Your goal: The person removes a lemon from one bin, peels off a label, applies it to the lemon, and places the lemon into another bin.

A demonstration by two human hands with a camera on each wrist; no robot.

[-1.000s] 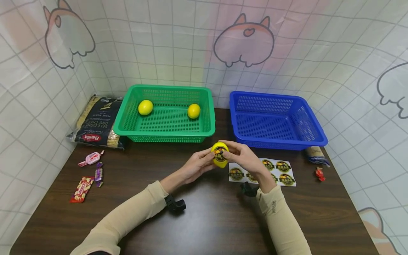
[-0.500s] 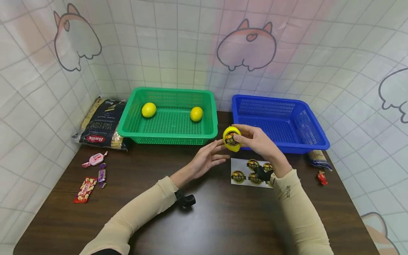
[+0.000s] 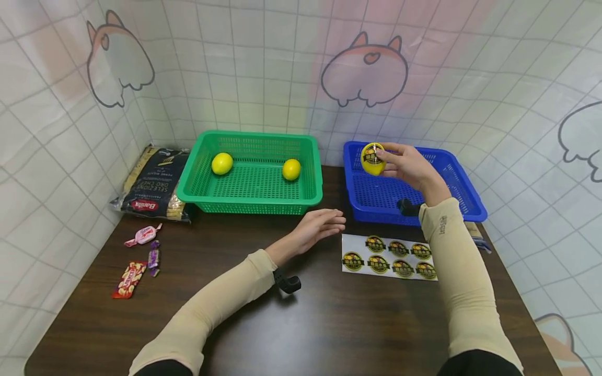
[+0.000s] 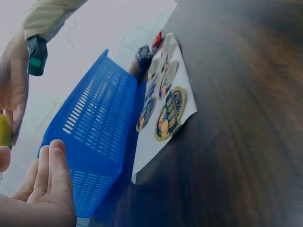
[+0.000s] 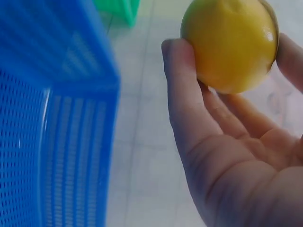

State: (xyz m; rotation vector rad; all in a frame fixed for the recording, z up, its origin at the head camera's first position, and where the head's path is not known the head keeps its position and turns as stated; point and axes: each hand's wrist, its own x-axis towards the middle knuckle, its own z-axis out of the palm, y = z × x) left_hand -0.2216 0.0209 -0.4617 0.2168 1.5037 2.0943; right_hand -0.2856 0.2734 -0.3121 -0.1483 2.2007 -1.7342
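My right hand (image 3: 408, 166) pinches a yellow lemon (image 3: 370, 163) between thumb and fingers, above the blue basket (image 3: 350, 201). A round black-and-gold sticker (image 3: 373, 154) is on the lemon's near side, with the thumb at its edge. In the right wrist view the lemon (image 5: 229, 47) shows its plain yellow side between the fingertips. My left hand (image 3: 316, 230) holds nothing, its fingers straight and together, in front of the gap between the baskets. Just to its right a white sheet of round stickers (image 3: 389, 256) lies on the table.
The green basket (image 3: 249, 201) at back left holds two lemons (image 3: 222, 163). A bag of penne pasta (image 3: 152, 183) lies left of it, with several wrapped sweets (image 3: 129, 279) in front. Another packet sits partly hidden by the blue basket's front right corner.
Both hands held the lemon a second ago. The left hand has let go of it, while the right hand has carried it up and right, over the blue basket.
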